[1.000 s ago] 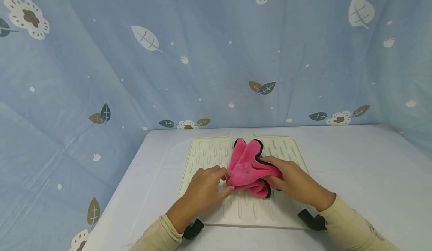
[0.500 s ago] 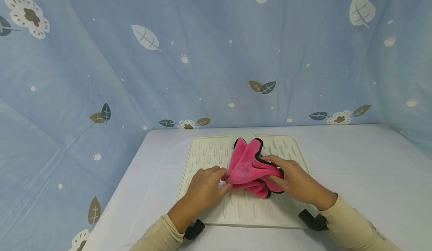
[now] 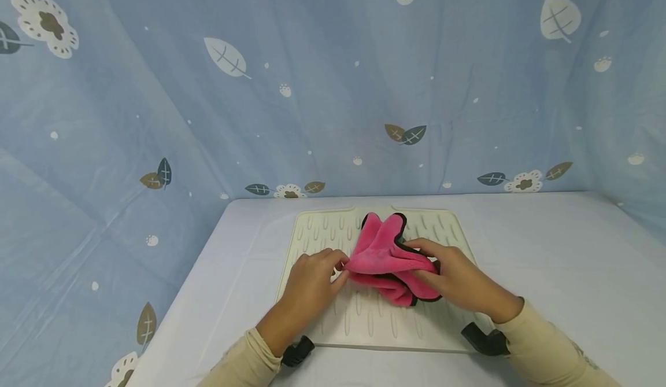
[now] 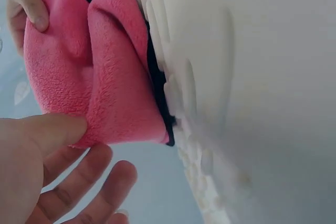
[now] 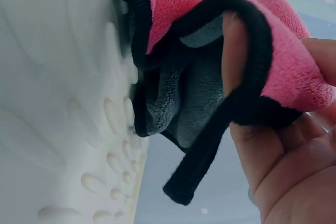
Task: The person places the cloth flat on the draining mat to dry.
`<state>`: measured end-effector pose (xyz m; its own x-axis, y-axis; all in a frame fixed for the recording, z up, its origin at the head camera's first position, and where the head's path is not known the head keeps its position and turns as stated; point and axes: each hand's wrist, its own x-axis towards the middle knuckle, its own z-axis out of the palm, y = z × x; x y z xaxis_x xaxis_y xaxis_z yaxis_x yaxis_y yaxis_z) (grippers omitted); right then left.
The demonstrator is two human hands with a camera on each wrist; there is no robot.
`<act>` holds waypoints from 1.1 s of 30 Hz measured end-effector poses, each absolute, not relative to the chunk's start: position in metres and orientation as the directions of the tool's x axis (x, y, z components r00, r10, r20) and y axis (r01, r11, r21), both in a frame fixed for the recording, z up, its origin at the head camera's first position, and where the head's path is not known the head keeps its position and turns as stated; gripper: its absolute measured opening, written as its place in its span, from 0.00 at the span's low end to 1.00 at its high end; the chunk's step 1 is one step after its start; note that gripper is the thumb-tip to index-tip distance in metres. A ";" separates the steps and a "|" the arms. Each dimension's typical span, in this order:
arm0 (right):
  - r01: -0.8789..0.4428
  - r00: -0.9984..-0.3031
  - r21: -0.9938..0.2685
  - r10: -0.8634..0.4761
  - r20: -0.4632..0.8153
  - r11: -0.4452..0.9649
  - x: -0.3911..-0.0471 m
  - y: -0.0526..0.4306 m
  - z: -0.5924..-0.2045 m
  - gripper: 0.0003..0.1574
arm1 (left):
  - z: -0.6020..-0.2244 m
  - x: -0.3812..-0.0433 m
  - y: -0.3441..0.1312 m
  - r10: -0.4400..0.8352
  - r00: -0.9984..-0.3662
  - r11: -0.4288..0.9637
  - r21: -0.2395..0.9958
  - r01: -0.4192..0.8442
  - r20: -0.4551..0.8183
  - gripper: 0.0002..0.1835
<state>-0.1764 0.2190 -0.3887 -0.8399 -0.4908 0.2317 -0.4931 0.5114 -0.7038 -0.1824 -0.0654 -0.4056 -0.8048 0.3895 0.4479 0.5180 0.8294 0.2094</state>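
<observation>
A pink cloth [image 3: 382,257] with black edging lies bunched over a cream ridged mat [image 3: 369,323]. In the right wrist view the cloth [image 5: 289,51] shows a grey underside and a black loop-like strip [image 5: 194,166] hanging from its edge. My left hand [image 3: 312,277] pinches the cloth's left end between thumb and fingertips; the left wrist view shows the thumb [image 4: 58,129] on the pink pile, with the other fingers spread below. My right hand [image 3: 460,274] grips the right edge, thumb and fingers on either side of the fold.
The mat rests on a table [image 3: 551,271] covered in white cloth. Behind and to the left hangs a blue curtain [image 3: 333,98] with leaves and flowers. A black object [image 3: 298,352] is at my left wrist and another black object [image 3: 484,339] at my right wrist.
My left hand has raised the cloth's left end slightly and drawn it a little to the left. The right hand keeps its hold, having shifted barely to the right.
</observation>
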 end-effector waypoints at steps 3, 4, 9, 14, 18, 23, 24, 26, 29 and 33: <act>-0.476 -0.841 -0.735 -0.493 0.222 0.482 -0.176 0.220 -0.388 0.29 | -0.402 -0.183 -0.067 0.372 -0.786 0.829 0.205 0.520 0.493 0.06; -0.471 -0.842 -0.744 -0.494 0.218 0.475 -0.176 0.221 -0.388 0.29 | -0.401 -0.183 -0.067 0.366 -0.778 0.829 0.202 0.522 0.510 0.07; -0.448 -0.847 -0.769 -0.492 0.202 0.456 -0.175 0.221 -0.386 0.28 | -0.396 -0.183 -0.070 0.335 -0.739 0.814 0.215 0.539 0.584 0.08; -0.430 -0.856 -0.781 -0.480 0.192 0.453 -0.175 0.221 -0.384 0.28 | -0.392 -0.184 -0.070 0.327 -0.704 0.806 0.203 0.557 0.631 0.08; -0.418 -0.862 -0.782 -0.473 0.181 0.462 -0.175 0.221 -0.384 0.28 | -0.393 -0.184 -0.070 0.326 -0.707 0.804 0.210 0.557 0.627 0.08; -0.413 -0.868 -0.773 -0.464 0.175 0.482 -0.177 0.222 -0.385 0.28 | -0.398 -0.183 -0.068 0.319 -0.773 0.823 0.244 0.513 0.549 0.09; -0.412 -0.871 -0.768 -0.460 0.173 0.490 -0.177 0.222 -0.385 0.28 | -0.398 -0.182 -0.068 0.318 -0.790 0.831 0.246 0.499 0.524 0.09; -0.408 -0.875 -0.759 -0.454 0.168 0.506 -0.177 0.222 -0.385 0.28 | -0.400 -0.182 -0.067 0.316 -0.826 0.847 0.253 0.467 0.467 0.10; -0.402 -0.880 -0.753 -0.448 0.159 0.522 -0.178 0.223 -0.385 0.28 | -0.401 -0.181 -0.066 0.312 -0.867 0.865 0.262 0.428 0.388 0.12; -0.401 -0.880 -0.743 -0.451 0.150 0.536 -0.179 0.224 -0.387 0.28 | -0.403 -0.182 -0.066 0.308 -0.900 0.881 0.264 0.393 0.309 0.13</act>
<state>-0.1790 0.2240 -0.3870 -0.8801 -0.4506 0.1499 -0.4010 0.5360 -0.7429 -0.1815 -0.0658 -0.4030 -0.8996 0.3084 0.3092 0.3929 0.8807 0.2645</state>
